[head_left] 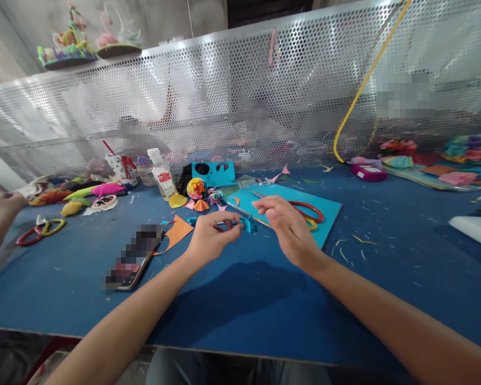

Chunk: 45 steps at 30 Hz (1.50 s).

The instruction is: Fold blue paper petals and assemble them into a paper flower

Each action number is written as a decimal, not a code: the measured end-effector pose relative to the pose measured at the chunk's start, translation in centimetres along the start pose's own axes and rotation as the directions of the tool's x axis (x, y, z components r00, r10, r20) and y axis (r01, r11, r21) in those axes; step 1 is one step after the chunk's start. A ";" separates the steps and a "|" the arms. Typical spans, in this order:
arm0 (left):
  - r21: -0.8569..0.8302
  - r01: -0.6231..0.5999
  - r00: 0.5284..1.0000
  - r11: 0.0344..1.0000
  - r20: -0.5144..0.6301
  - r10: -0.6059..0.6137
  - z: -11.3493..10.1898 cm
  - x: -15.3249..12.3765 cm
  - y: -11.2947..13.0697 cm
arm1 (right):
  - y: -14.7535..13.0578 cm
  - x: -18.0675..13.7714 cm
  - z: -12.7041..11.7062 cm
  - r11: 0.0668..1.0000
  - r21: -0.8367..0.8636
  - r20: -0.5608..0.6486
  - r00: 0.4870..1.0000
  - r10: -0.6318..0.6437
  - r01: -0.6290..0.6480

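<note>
Pinches a small blue paper curl (248, 223) in the left hand (210, 235), thumb and fingertips closed on its left end. Holds the curl low over the blue table (244, 310), at the near left corner of a teal paper sheet (280, 199). Carries the right hand (284, 224) just right of the curl, fingers loosely spread and clamped on nothing; contact with the curl not determinable. Both forearms bare, reaching in from the near edge.

On the teal paper sheet, beyond the hands: red-handled scissors (308, 211), lying flat, partly hidden by the right hand; a thin stick (240, 210), slanting from the sheet's left edge toward the curl.

Left of the left hand: an orange paper scrap (179, 229), then a phone (133, 259) (screen blurred), flat on the table.

Farther back: small folded paper flowers (197, 189); a glue bottle (162, 174), upright; a teal card with cut-out holes (213, 172), standing at the foot of the screen; a patterned cup (118, 167) with tools in it.

Far left: a second pair of scissors (40, 231) with red and yellow handles, and another person's hand (4, 206) over the table edge.

Along the back: a perforated metal screen (264, 96), with a yellow cord (364, 80) curving down across it. Rear right: a heap of coloured paper pieces (465, 155). Paper snippets scattered on the table right of the sheet.
</note>
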<state>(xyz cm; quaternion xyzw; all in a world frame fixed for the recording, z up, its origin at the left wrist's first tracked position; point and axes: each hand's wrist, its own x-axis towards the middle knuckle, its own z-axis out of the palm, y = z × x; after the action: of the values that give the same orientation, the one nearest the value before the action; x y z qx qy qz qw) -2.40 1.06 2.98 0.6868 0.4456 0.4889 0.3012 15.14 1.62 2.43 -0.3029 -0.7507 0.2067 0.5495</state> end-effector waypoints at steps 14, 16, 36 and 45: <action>-0.356 0.087 0.994 0.930 0.090 -0.059 -0.2 0.8 0.4 | 0.7 -0.3 0.8 0.994 0.102 0.120 0.992 0.030 -0.042; -0.339 0.063 0.994 0.939 0.105 -0.028 -0.2 0.7 0.3 | 0.8 -0.2 0.7 0.995 0.098 0.101 0.995 0.013 -0.023; 0.086 -0.269 0.963 0.959 0.044 0.266 0.2 0.1 -0.3 | 1.0 0.0 0.3 1.000 -0.004 0.105 0.994 0.017 -0.017; 0.227 -0.167 0.986 0.959 0.024 0.166 0.2 0.2 -0.5 | 1.0 -0.2 0.4 0.996 -0.068 0.084 0.995 0.060 -0.054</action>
<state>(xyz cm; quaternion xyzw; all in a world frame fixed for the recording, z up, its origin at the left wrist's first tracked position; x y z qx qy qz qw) -2.33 1.46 2.62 0.7530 0.4389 0.4564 0.1791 15.07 2.23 1.52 -0.3329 -0.7711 0.2105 0.5002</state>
